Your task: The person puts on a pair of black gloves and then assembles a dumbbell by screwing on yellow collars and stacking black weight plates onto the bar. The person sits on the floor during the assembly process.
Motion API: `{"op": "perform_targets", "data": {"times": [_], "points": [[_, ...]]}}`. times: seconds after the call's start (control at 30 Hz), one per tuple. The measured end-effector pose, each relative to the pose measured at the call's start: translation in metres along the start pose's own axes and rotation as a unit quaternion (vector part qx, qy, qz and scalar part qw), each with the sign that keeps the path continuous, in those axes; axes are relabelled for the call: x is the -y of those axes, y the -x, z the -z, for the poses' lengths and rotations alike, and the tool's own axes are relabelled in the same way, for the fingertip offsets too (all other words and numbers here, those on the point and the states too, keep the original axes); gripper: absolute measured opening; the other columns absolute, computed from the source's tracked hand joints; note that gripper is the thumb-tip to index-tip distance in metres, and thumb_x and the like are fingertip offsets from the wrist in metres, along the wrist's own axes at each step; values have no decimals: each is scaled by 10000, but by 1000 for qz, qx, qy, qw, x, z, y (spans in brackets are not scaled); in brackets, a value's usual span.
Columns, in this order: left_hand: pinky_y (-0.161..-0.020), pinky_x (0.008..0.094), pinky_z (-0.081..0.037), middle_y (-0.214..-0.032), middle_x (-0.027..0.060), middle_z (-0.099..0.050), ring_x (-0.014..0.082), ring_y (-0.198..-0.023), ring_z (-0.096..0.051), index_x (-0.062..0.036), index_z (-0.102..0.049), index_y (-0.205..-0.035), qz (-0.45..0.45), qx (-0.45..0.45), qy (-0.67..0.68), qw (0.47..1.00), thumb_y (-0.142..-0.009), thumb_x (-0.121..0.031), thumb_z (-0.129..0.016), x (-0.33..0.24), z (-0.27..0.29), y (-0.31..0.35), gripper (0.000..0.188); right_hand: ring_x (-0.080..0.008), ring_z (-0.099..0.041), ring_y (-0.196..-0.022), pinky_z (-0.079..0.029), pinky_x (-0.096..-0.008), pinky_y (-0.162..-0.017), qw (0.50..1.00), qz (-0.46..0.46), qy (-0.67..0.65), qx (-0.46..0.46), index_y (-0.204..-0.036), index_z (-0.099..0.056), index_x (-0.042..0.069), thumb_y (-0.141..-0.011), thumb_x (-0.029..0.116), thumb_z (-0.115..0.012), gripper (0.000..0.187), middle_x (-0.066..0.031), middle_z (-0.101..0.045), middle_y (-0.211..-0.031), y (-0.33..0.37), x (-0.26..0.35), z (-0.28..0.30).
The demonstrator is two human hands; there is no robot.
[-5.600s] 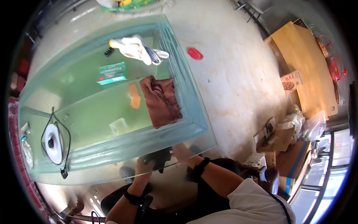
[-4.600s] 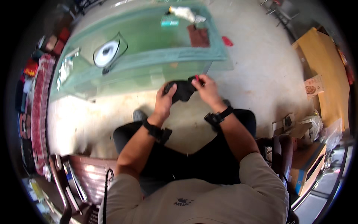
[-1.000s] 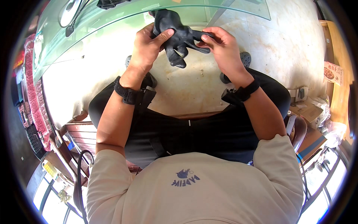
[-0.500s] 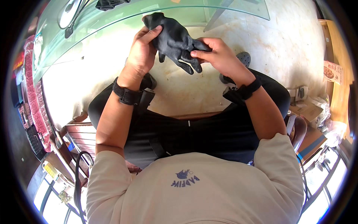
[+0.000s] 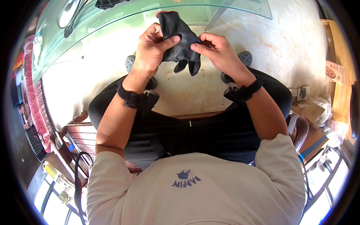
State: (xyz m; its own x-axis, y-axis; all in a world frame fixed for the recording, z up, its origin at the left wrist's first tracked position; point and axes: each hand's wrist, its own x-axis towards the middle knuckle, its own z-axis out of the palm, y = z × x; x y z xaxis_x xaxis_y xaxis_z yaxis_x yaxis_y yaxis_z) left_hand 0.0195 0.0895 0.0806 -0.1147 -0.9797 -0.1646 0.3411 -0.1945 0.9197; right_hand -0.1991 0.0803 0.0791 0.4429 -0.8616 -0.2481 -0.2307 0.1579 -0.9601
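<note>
A black work glove (image 5: 179, 41) with a red-edged cuff hangs between my hands, just this side of the glass table's edge. Its cuff points away from me and up, while two of its fingers dangle toward me. My left hand (image 5: 152, 48) pinches the glove's left side, thumb lying on top of the fabric. On the right side, my right hand (image 5: 215, 50) grips the glove between thumb and bent fingers. Parts of both hands' fingers are hidden behind the glove.
The glass table (image 5: 123, 20) spans the far side, with dark gloves or cloth (image 5: 108, 3) and a black cable plug (image 5: 68, 31) on it. A cardboard box (image 5: 309, 109) and plastic bags are at right. A wooden bench (image 5: 80, 134) shows at left.
My left hand has moved right, closer to my right hand, and its thumb now lies further over the glove. The glove has turned, bringing its red cuff edge into view.
</note>
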Motion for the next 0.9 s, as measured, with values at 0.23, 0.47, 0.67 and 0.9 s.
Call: {"op": "perform_targets", "data": {"times": [0.23, 0.47, 0.67, 0.9], "points": [[-657, 218, -528, -870, 66, -709, 92, -758, -646, -81, -520, -927, 27, -21, 3, 999, -933, 16, -649, -5, -2, 2, 161, -58, -513, -668, -408, -247, -593, 990, 50, -127, -34, -918, -663, 0, -912, 231, -736, 242, 8, -621, -739, -2, -7, -15], [-578, 193, -450, -799, 34, -690, 49, -691, -582, -86, -514, -954, -7, -28, -43, 999, -959, -5, -620, -4, -8, 5, 134, -52, -483, -675, -401, -245, -607, 998, 27, -21, -44, -911, -650, 2, -905, 220, -742, 236, 24, -572, -730, -1, -2, 0], [-521, 191, -337, -706, -47, -605, 0, -605, -437, -89, -546, -949, -34, -66, -126, 989, -971, -36, -620, 0, -4, 3, 93, -53, -460, -655, -389, -236, -596, 995, 64, -11, -81, -918, -626, -15, -917, 187, -725, 225, 18, -577, -748, -4, -10, -5], [-608, 204, -421, -754, -30, -618, 30, -690, -516, -73, -637, -1106, -29, 31, -178, 983, -916, -61, -712, 4, -4, 4, 205, -55, -487, -683, -409, -227, -616, 989, 73, -62, -113, -945, -581, -6, -902, 97, -723, 181, 3, -611, -790, -2, -7, -5]]}}
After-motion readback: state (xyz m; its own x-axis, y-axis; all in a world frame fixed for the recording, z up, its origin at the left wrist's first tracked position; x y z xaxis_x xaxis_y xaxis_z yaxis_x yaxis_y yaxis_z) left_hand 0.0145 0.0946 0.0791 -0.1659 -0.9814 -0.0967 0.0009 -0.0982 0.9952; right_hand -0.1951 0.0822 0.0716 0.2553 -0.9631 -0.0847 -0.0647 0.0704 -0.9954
